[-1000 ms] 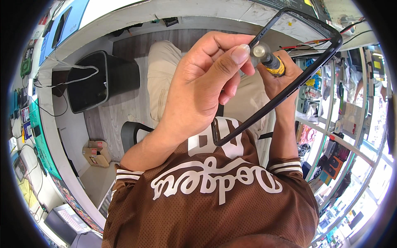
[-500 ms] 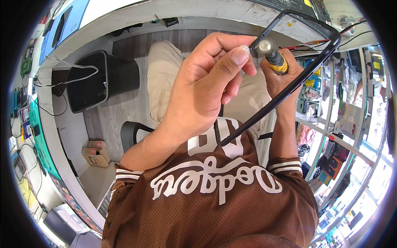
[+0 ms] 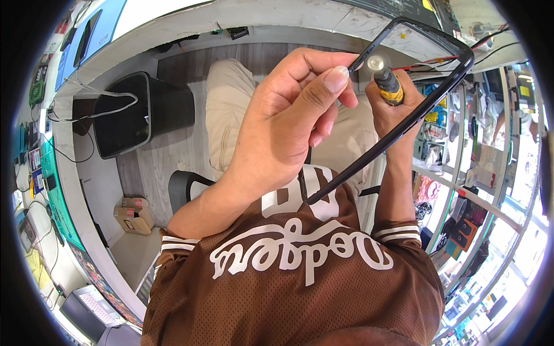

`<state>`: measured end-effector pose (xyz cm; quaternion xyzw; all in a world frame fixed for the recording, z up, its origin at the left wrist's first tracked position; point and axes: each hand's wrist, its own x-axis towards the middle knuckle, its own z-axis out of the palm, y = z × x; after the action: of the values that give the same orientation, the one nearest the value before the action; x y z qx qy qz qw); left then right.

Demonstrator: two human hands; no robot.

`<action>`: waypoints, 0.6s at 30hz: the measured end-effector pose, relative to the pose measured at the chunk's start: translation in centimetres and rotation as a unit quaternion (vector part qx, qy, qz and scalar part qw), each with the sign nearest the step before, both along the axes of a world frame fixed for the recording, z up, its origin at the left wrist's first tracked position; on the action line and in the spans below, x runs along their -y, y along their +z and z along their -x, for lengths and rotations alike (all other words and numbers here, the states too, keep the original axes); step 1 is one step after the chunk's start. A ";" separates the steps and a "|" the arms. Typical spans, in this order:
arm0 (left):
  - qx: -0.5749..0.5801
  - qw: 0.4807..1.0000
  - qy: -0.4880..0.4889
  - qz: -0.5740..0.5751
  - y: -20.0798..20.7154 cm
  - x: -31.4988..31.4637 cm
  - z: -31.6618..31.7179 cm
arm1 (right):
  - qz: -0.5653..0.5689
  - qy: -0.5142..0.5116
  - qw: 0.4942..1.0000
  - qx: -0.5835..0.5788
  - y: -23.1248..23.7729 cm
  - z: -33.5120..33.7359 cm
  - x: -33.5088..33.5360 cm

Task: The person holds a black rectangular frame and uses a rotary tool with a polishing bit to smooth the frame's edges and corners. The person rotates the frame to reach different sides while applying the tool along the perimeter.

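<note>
My left hand (image 3: 277, 121) pinches one long side of a thin black phone frame (image 3: 369, 154) between thumb and fingertips. The rectangular frame is tilted in the air, its middle an open gap. Closed round a yellow and black rotary tool (image 3: 390, 91) is my right hand (image 3: 404, 109), seen partly through that gap. At the tool's tip a small round disc (image 3: 377, 62) shows a blurred rim, close to the frame side beside my left fingertips. Whether the disc touches the frame I cannot tell.
A worktable edge (image 3: 277, 22) runs along the far side, with red and black wires (image 3: 427, 64) at right. A black bin (image 3: 130, 115) and small cardboard box (image 3: 134, 216) stand at left on the floor. Glass shelves with goods (image 3: 456, 196) line the right.
The rotary tool and its disc have shifted slightly nearer and to the right. My left hand and the frame have barely moved.
</note>
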<state>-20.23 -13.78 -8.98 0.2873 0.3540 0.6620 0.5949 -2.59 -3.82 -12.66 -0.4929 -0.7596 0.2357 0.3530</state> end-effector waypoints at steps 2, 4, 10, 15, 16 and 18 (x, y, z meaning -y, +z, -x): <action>0.002 1.000 0.004 0.001 0.0 0.0 0.0 | -0.010 0.017 1.000 0.008 0.2 0.0 0.3; 0.000 1.000 0.001 0.006 0.0 0.0 0.1 | -0.012 0.021 1.000 0.011 0.2 0.1 0.4; 0.001 1.000 0.000 0.002 -0.1 0.2 0.1 | -0.009 -0.004 1.000 0.009 0.1 0.1 0.1; -0.004 1.000 -0.001 0.004 0.0 0.3 0.2 | -0.026 0.033 0.999 0.015 -0.1 -0.1 0.5; -0.003 1.000 -0.001 0.002 -0.1 0.2 0.2 | -0.022 0.028 0.999 0.013 -0.1 -0.1 0.5; 0.000 1.000 -0.001 0.000 -0.1 0.2 0.1 | -0.013 0.017 1.000 0.009 -0.1 0.0 0.5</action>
<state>-20.36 -13.99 -9.09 0.2879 0.3538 0.6615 0.5953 -2.58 -4.28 -12.73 -0.4769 -0.7743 0.2269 0.3484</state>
